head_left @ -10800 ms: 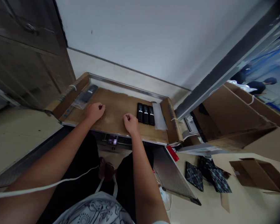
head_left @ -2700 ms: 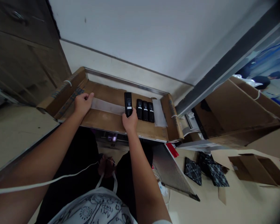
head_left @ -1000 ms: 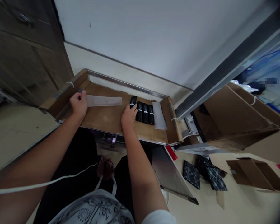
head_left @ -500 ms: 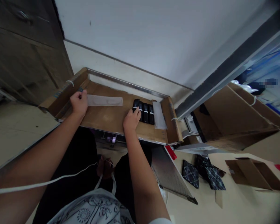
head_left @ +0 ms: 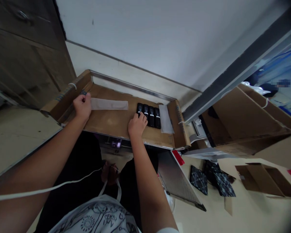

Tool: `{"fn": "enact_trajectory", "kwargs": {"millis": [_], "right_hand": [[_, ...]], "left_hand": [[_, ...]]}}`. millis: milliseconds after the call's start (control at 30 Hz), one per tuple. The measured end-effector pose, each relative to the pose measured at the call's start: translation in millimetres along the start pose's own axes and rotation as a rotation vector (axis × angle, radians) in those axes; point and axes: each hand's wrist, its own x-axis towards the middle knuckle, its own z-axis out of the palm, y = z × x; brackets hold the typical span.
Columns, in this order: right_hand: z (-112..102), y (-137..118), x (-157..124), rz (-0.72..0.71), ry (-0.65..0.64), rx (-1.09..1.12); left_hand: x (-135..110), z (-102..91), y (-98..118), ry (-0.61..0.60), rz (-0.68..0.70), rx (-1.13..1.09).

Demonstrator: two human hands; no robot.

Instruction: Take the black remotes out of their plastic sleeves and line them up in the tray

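Black remotes (head_left: 148,115) with small white labels, in a row just at the right hand's (head_left: 136,125) fingertips, on brown cardboard (head_left: 111,121). Pale, translucent grey sleeve (head_left: 109,104) pinched in the left hand (head_left: 82,105). Black-and-white patterned pouches (head_left: 212,184) on the beige floor, well to the right of the right hand.

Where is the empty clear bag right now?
In the head view, the clear bag lies flat on the cardboard tray, left of the row of black remotes, its left end pinched by the left hand.
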Motion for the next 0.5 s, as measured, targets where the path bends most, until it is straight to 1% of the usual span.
{"fn": "enact_trajectory", "kwargs": {"millis": [67,233,333,500], "right_hand": [[-1.0,0.2,-0.1,-0.030,0.004,0.029],[-1.9,-1.4,0.1,-0.253,-0.040,0.196],[-2.1,-3.2,0.2,-0.282,-0.048,0.252],[-3.8,0.8,0.9,-0.321,0.029,0.322]], "left_hand": [[-0.6,-0.4,1.5,-0.006,0.007,-0.022],[-2.5,-0.4,4.4,-0.013,0.021,-0.016],[-3.3,-0.1,5.5,-0.033,0.022,-0.027],[-4.3,-4.0,1.2,0.005,0.024,-0.017]]}}
